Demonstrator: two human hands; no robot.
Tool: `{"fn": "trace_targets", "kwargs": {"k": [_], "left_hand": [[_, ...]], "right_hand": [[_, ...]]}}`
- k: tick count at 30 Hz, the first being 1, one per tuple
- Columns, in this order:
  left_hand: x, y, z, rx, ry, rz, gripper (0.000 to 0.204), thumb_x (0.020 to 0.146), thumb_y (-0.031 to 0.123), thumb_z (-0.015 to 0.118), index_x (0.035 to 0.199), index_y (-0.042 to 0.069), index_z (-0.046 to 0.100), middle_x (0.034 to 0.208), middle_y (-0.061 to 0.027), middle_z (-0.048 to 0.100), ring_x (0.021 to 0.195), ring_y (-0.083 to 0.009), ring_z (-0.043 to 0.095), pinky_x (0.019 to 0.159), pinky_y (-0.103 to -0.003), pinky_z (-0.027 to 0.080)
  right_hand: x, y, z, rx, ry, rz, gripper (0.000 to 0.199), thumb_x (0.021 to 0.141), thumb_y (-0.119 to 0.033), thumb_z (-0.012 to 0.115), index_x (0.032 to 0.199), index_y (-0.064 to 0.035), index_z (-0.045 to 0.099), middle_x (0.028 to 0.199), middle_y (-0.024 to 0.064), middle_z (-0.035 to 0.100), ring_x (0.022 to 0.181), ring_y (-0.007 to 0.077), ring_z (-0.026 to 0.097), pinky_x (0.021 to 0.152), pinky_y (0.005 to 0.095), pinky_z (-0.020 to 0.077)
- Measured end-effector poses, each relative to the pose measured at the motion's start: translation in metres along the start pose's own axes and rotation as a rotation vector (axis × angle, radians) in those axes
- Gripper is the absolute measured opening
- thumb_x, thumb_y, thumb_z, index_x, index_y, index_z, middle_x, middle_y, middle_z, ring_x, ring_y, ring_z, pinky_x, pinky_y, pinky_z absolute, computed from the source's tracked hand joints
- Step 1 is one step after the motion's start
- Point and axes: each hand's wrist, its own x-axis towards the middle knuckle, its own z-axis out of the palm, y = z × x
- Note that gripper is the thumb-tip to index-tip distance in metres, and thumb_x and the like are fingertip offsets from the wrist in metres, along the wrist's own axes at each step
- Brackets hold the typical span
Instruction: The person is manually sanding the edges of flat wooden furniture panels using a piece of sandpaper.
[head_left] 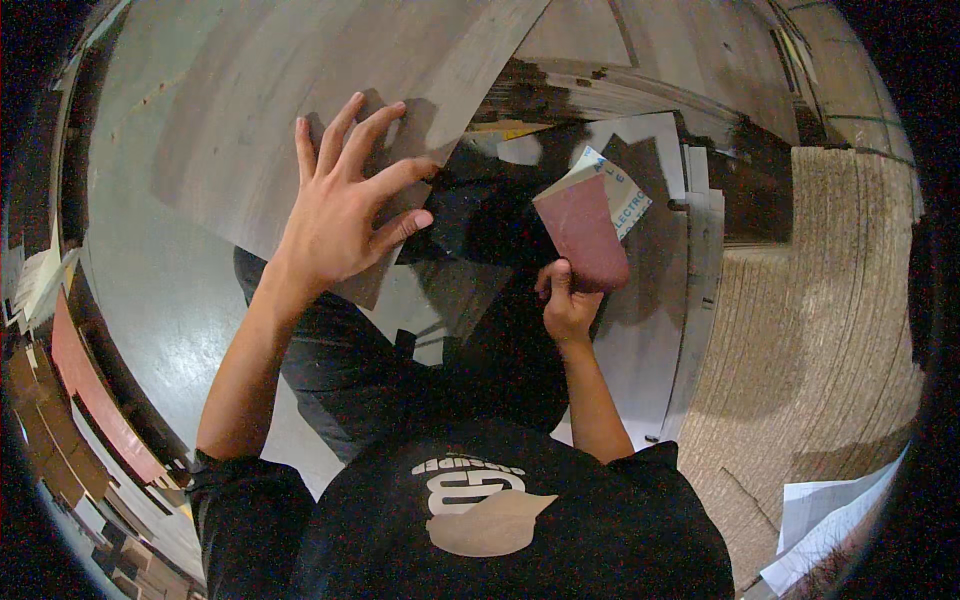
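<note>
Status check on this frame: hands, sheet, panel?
Left hand spread flat on wood panel. Right hand pinching folded reddish sandpaper sheet, held off the panel. Nothing between them.

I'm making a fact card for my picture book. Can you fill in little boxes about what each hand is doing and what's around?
Left hand: left hand, fingers spread, pressed flat on a wooden board
Right hand: right hand pinching a folded reddish-brown sheet of sandpaper, held up off the board
Board: large, grey-brown, tilted over the person's lap
Clothes: black shirt, dark trousers
Right side: corrugated cardboard, white papers
Left side: wood offcuts stacked at the edge
</note>
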Motion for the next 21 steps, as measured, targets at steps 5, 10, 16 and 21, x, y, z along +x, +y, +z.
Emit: {"fn": "trace_targets", "kwargs": {"k": [5,10,16,21], "left_hand": [[0.003,0.0,-0.001,0.008,0.002,0.007,0.047,0.091,0.055,0.066,0.129,0.028,0.063,0.158,-0.0103,0.041,0.153,-0.0398,0.024,0.117,-0.075,0.008],[0.002,-0.014,-0.007,-0.181,0.071,-0.101,0.057,0.093,0.052,0.066,0.14,0.021,0.056,0.153,-0.0129,0.046,0.151,-0.0378,0.032,0.12,-0.07,0.012],[0.03,-0.144,0.008,0.209,0.202,-0.334,0.072,0.093,0.059,0.064,0.153,0.024,0.047,0.162,-0.013,0.039,0.153,-0.0359,0.029,0.119,-0.069,0.013],[0.094,-0.116,-0.021,0.289,-0.024,-0.626,0.074,0.095,0.066,0.051,0.158,0.03,0.037,0.167,-0.0133,0.026,0.154,-0.0386,0.021,0.119,-0.067,0.013]], "right_hand": [[-0.003,0.02,0.002,-0.078,0.037,-0.047,0.046,0.109,-0.031,0.051,0.07,-0.006,0.056,0.063,0.0026,0.058,0.057,0.013,0.053,0.053,0.0287,0.0407],[0.003,-0.008,0.0,-0.146,-0.014,-0.051,0.048,0.11,-0.036,0.043,0.08,-0.0042,0.062,0.071,0.0045,0.061,0.062,0.0136,0.054,0.059,0.0299,0.0432],[0.029,-0.015,0.078,0.034,-0.352,-0.238,0.032,0.093,-0.016,0.063,0.123,-0.0071,0.065,0.104,0.0121,0.069,0.094,0.0343,0.066,0.08,0.046,0.0514],[0.053,0.01,0.126,0.421,-0.564,-0.122,0.039,0.106,-0.038,0.055,0.108,-0.0003,0.061,0.103,0.008,0.065,0.092,0.0191,0.059,0.083,0.0322,0.049]]}}
